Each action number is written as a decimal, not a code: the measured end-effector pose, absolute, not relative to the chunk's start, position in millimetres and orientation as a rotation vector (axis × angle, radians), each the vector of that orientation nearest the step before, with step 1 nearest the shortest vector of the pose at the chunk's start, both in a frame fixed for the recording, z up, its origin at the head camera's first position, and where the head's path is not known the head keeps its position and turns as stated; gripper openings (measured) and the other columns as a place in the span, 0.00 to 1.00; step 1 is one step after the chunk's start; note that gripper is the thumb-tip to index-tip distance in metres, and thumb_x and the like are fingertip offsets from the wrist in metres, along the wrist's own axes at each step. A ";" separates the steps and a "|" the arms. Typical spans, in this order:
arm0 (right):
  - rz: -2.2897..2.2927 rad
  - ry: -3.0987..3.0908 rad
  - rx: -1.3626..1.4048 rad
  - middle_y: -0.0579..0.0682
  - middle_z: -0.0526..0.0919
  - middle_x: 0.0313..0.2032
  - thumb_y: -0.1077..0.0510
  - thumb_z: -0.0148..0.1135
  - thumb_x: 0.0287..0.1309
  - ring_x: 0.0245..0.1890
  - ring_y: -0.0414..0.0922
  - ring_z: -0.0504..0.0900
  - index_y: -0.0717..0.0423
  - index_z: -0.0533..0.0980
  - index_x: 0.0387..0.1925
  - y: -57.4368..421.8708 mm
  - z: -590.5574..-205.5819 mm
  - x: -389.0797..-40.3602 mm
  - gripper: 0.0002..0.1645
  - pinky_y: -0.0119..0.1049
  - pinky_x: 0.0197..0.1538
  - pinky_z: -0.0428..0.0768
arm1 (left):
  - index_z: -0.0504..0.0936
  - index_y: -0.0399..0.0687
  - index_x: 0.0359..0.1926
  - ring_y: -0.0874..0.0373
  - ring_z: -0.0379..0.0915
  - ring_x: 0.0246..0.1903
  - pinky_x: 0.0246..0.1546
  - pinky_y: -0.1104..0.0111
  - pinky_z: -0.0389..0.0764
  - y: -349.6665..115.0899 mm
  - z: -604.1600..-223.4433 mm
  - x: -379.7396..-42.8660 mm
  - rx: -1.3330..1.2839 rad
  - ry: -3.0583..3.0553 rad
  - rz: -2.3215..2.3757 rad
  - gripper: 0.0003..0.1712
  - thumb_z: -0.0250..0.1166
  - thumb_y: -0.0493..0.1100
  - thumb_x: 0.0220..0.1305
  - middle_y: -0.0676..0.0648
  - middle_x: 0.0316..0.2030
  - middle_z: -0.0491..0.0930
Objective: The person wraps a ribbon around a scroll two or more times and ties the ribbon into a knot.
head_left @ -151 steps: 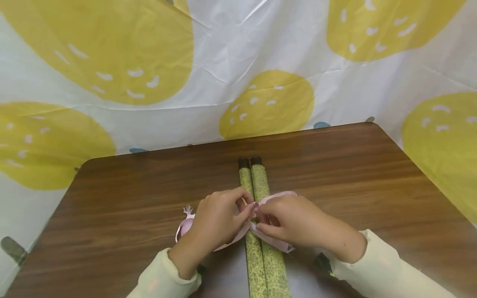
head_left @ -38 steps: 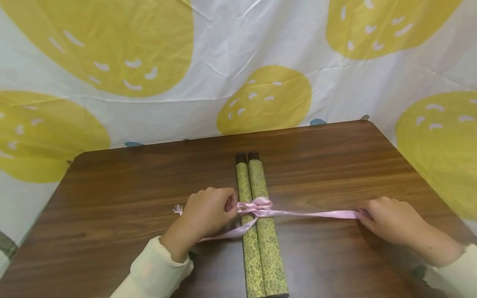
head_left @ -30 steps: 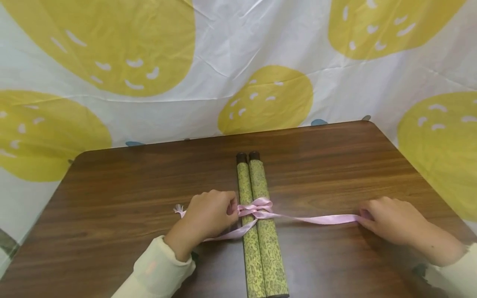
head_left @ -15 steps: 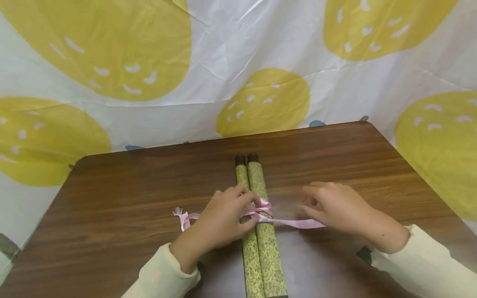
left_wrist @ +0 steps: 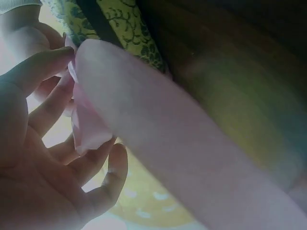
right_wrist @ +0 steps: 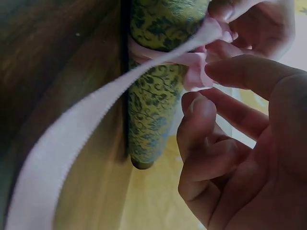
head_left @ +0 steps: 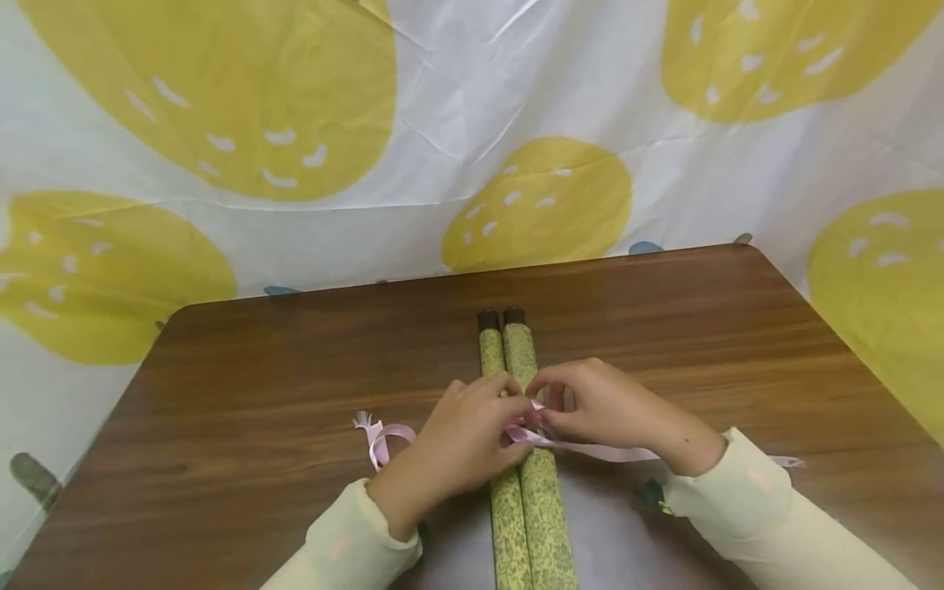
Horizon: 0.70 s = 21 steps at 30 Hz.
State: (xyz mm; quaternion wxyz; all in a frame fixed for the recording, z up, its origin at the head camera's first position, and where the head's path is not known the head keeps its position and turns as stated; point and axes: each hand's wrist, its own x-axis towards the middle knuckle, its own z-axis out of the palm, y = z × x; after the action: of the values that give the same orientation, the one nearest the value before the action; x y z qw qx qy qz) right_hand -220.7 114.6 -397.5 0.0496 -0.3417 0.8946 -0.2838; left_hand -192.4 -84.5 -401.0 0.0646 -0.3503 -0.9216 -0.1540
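Two parallel rolls of a scroll [head_left: 546, 516], covered in yellow-green floral fabric with dark end knobs, lie on the table. A pink satin ribbon [head_left: 605, 452] goes round them and is bunched at their middle. My left hand [head_left: 460, 434] pinches the ribbon at this bunch; its thumb and finger meet on it in the left wrist view. From the other side, my right hand [head_left: 608, 410] holds a small ribbon loop [right_wrist: 195, 76] between curled fingers. One ribbon tail runs right beneath the right wrist; a frayed, curled tail lies left. Fingers partly hide the knot.
The brown wood-grain table [head_left: 295, 369] has rounded far corners. Behind and beside it hangs a white cloth [head_left: 413, 164] with large yellow fruit shapes. Pale sleeves [head_left: 737, 500] cover both forearms.
My right hand was out to the right pulling the ribbon tail; it let go and came back to the knot. My left hand shifted right onto the knot. The scroll stays in place.
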 end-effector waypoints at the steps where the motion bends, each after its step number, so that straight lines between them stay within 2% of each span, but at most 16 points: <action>1: -0.872 2.726 -1.040 0.38 0.80 0.23 0.57 0.62 0.53 0.19 0.35 0.76 0.49 0.80 0.43 113.9 -398.1 -220.9 0.13 0.31 0.24 0.78 | 0.83 0.60 0.33 0.62 0.71 0.40 0.49 0.37 0.69 -84.6 -400.5 -192.7 -1.058 -2.775 -0.469 0.08 0.70 0.50 0.50 0.56 0.41 0.76; 4: -0.905 2.737 -1.024 0.38 0.80 0.22 0.58 0.62 0.53 0.20 0.35 0.76 0.47 0.81 0.37 111.1 -399.1 -221.2 0.08 0.31 0.23 0.78 | 0.84 0.59 0.31 0.61 0.73 0.37 0.49 0.40 0.71 -85.4 -398.6 -193.6 -1.037 -2.767 -0.471 0.05 0.69 0.50 0.51 0.55 0.41 0.78; 7: -0.925 2.762 -1.023 0.40 0.80 0.22 0.59 0.62 0.53 0.20 0.36 0.76 0.47 0.80 0.31 108.1 -399.2 -220.9 0.04 0.31 0.23 0.78 | 0.84 0.58 0.30 0.60 0.73 0.35 0.43 0.52 0.75 -86.5 -396.9 -193.5 -1.004 -2.753 -0.476 0.05 0.68 0.50 0.52 0.54 0.41 0.79; 9: -0.927 2.779 -1.027 0.40 0.80 0.21 0.60 0.63 0.53 0.20 0.36 0.76 0.47 0.80 0.29 106.7 -398.1 -220.6 0.03 0.31 0.23 0.78 | 0.83 0.57 0.31 0.60 0.73 0.34 0.37 0.59 0.74 -87.1 -395.9 -193.5 -0.983 -2.744 -0.479 0.06 0.68 0.50 0.52 0.54 0.41 0.79; 11: -0.936 2.795 -1.031 0.40 0.80 0.21 0.60 0.63 0.53 0.21 0.37 0.75 0.47 0.80 0.28 106.1 -396.8 -220.1 0.03 0.31 0.23 0.77 | 0.83 0.57 0.31 0.61 0.73 0.34 0.34 0.61 0.73 -87.1 -394.6 -193.1 -0.956 -2.741 -0.493 0.06 0.68 0.50 0.52 0.54 0.40 0.80; 14: -0.969 2.805 -1.025 0.40 0.79 0.20 0.60 0.63 0.53 0.20 0.37 0.75 0.48 0.80 0.28 106.2 -395.2 -218.2 0.03 0.32 0.23 0.77 | 0.83 0.56 0.31 0.62 0.73 0.32 0.35 0.60 0.73 -86.7 -393.1 -192.0 -0.909 -2.757 -0.523 0.06 0.69 0.49 0.52 0.55 0.37 0.81; 21: -1.028 2.761 -1.021 0.40 0.79 0.20 0.60 0.63 0.53 0.20 0.37 0.75 0.47 0.80 0.27 106.0 -392.0 -211.2 0.04 0.32 0.23 0.78 | 0.83 0.56 0.29 0.65 0.69 0.23 0.28 0.65 0.69 -86.0 -395.3 -190.0 -0.846 -2.729 -0.578 0.03 0.68 0.47 0.52 0.58 0.26 0.81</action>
State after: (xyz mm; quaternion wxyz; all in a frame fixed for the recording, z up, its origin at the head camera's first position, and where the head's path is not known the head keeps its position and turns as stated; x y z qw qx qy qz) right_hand -211.2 106.0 -392.0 0.0117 -0.3273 0.8855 -0.3297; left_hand -190.0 -86.0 -395.3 0.1130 -0.2885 -0.9301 -0.1971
